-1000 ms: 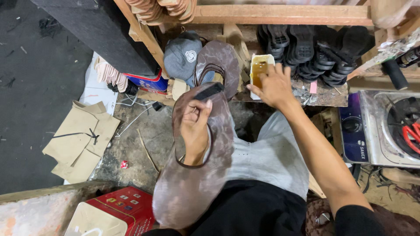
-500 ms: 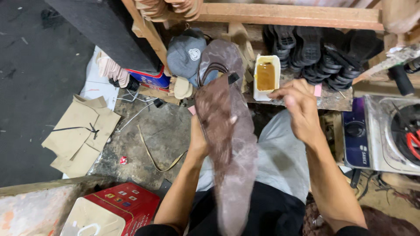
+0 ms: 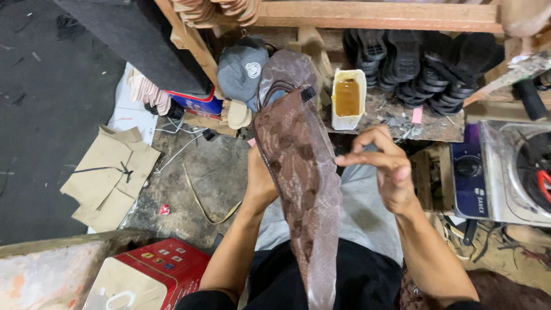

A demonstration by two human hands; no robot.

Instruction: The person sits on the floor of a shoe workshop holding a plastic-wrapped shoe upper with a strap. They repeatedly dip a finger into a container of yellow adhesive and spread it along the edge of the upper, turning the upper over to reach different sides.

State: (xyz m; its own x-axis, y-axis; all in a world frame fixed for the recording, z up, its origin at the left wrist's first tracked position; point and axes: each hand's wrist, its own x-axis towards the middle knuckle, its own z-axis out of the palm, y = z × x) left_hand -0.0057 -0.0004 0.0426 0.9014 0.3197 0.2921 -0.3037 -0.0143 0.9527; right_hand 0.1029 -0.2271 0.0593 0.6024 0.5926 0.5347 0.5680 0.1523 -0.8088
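A: What does the left hand (image 3: 261,178) hold?

B: A long piece of brown patterned leather (image 3: 301,189), set on edge and running from 12 o'clock down to 6 o'clock through the middle of the view. The hand lies behind its left face, so the fingers are hidden; whether they are curled or spread cannot be told, though the piece rests against that hand. A dark strap (image 3: 278,89) and a small black tip (image 3: 308,92) show at its top end.

A: And the right hand (image 3: 390,169)?

B: It hovers just beside the leather at 3 o'clock, holding nothing. The fingers are loosely curled, the index finger pointing toward the piece; the fingertip looks slightly apart from it.

A: What lies beyond the hands?

B: At 12 o'clock a narrow white tub of amber glue (image 3: 348,99) stands on the wooden bench (image 3: 436,127). At 1 o'clock, black shoe soles (image 3: 419,60) are stacked in a row under a wooden beam (image 3: 367,10). At 11 o'clock sit a grey cap (image 3: 241,72) and a second brown leather piece (image 3: 290,66).

A: And the sides?

B: At 3 o'clock, a steel gas stove (image 3: 505,172). At 9 o'clock, tan cardboard pattern pieces (image 3: 109,178) lie on the floor. At 7 o'clock, a red and white carton (image 3: 149,278).
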